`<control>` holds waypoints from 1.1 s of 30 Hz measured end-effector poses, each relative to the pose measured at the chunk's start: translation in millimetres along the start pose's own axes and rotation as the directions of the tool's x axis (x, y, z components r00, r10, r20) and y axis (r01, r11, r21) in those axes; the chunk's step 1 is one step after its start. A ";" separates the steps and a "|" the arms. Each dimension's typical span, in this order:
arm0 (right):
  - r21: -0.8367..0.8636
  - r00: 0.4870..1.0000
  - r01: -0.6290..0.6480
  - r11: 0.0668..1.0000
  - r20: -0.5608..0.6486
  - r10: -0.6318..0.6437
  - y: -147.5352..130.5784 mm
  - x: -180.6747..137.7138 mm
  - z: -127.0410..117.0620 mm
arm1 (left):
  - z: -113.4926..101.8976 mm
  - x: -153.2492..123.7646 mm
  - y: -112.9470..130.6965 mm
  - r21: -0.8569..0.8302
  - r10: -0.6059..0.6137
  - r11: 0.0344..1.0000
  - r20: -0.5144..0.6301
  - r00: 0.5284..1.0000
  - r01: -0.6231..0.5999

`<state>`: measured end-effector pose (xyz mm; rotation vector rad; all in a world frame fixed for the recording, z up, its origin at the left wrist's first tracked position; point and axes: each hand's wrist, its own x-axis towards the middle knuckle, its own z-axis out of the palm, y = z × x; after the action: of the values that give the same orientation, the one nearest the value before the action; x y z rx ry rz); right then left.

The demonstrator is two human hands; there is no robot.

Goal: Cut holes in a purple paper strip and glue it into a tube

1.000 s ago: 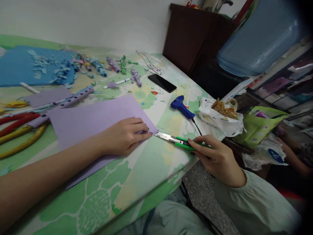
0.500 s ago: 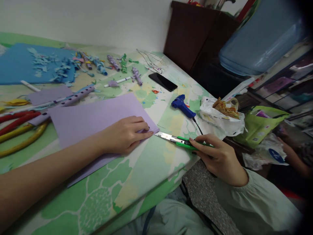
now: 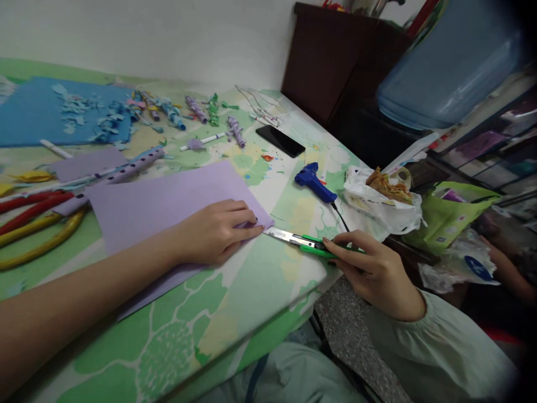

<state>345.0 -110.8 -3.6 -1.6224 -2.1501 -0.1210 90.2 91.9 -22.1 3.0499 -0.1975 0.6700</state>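
Observation:
A folded sheet of purple paper (image 3: 168, 207) lies on the patterned tablecloth. My left hand (image 3: 222, 232) presses down on it, fingers bent and close together near its right corner. In my right hand (image 3: 373, 268) is a green utility knife (image 3: 310, 245), gripped by its handle with the thumb on top. Its bare blade (image 3: 281, 234) points left and meets the paper's right corner, right beside my left fingertips. The blade's tip is hidden at the paper's edge, so I cannot tell how far in it reaches.
A blue glue gun (image 3: 314, 182) with a black cord and a dark phone (image 3: 280, 140) lie beyond the knife. Scissors (image 3: 46, 229) with red and yellow handles sit at left. Curled paper pieces (image 3: 172, 115) line the back. Food in a white bag (image 3: 381, 207) stands at right.
The knife has shifted very slightly left, its blade a little closer under my left fingertips. My left hand stays in place on the paper.

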 end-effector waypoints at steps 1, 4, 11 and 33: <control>0.000 1.000 -0.001 1.000 -0.004 0.001 -0.3 0.4 0.0 | 0.0 -0.1 0.0 -0.001 -0.001 1.000 0.002 1.000 0.001; -0.003 1.000 0.003 1.000 -0.022 -0.003 -1.2 1.5 -0.1 | 0.4 -0.4 -0.1 -0.005 -0.007 1.000 0.010 1.000 0.007; 0.010 1.000 -0.008 1.000 -0.019 0.008 -1.7 2.7 -0.4 | 0.2 -0.8 0.2 -0.017 -0.015 1.000 -0.008 1.000 0.015; 0.026 1.000 0.001 1.000 -0.001 -0.001 -4.2 6.7 -3.3 | -0.8 2.3 -1.2 -0.018 -0.052 0.998 0.101 0.993 0.055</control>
<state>340.5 -107.3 2.8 -1.6069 -2.1427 -0.0939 92.1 92.8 -20.4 3.0595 -0.1223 0.5082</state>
